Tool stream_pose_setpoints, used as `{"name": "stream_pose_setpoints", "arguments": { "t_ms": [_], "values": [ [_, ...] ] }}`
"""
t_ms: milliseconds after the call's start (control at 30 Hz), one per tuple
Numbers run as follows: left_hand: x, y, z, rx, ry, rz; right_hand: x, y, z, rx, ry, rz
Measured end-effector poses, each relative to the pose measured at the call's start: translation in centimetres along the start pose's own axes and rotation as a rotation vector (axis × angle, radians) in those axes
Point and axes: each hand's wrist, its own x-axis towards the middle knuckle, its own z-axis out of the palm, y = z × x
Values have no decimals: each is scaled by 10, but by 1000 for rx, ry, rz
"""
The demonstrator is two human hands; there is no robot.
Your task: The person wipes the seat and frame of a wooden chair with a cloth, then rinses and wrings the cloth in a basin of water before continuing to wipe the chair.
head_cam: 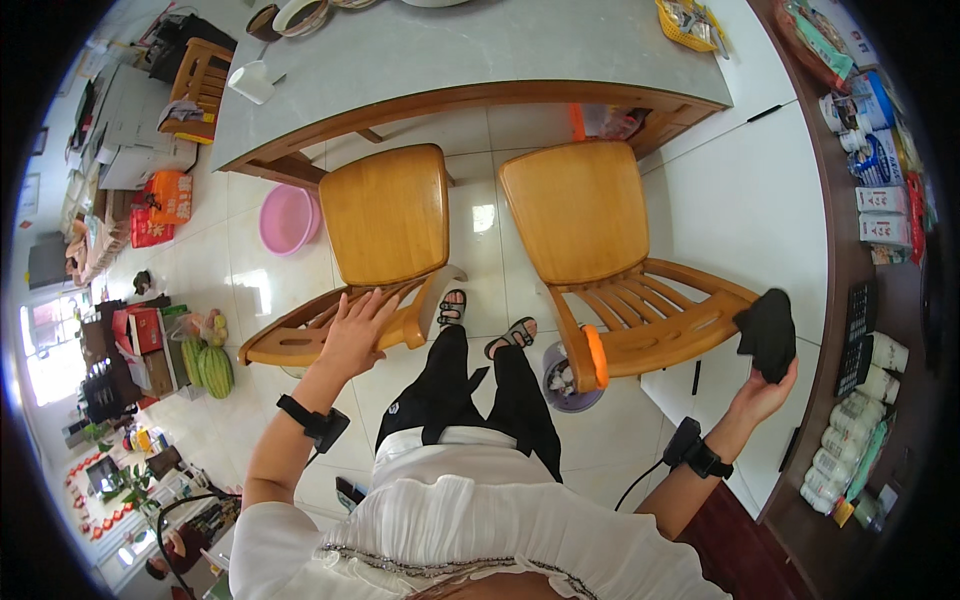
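My right hand (765, 390) grips a dark folded cloth item (772, 335) beside the backrest of the right wooden chair (581, 210). Fingers spread, my left hand (358, 334) is over the slatted back of the left wooden chair (386, 214) with nothing in it; whether it touches the wood I cannot tell. An orange ring-shaped thing (595, 356) hangs on the right chair's back, above a small waste bin (566, 379). Both chairs face a grey-topped table (487, 49).
A pink basin (289, 219) stands on the floor left of the chairs. Watermelons (216, 371) and boxes (139, 330) lie farther left. White cabinets (742, 202) and a brown shelf (814, 427) with packets line the right side. A person (180, 551) is at the lower left.
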Motion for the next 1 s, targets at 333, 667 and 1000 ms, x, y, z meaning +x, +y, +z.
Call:
{"name": "stream_pose_setpoints", "arguments": {
  "t_ms": [333, 667, 1000],
  "values": [
    [1, -46, 21, -233, -30, 204, -122, 30, 109, 34, -331, 173],
    [-38, -144, -29, -149, -85, 292, -209, 69, 201, -70, -554, 331],
    [-104, -168, 35, -54, -138, 334, -221, 201, 221, -29, -501, 625]
  ]
}}
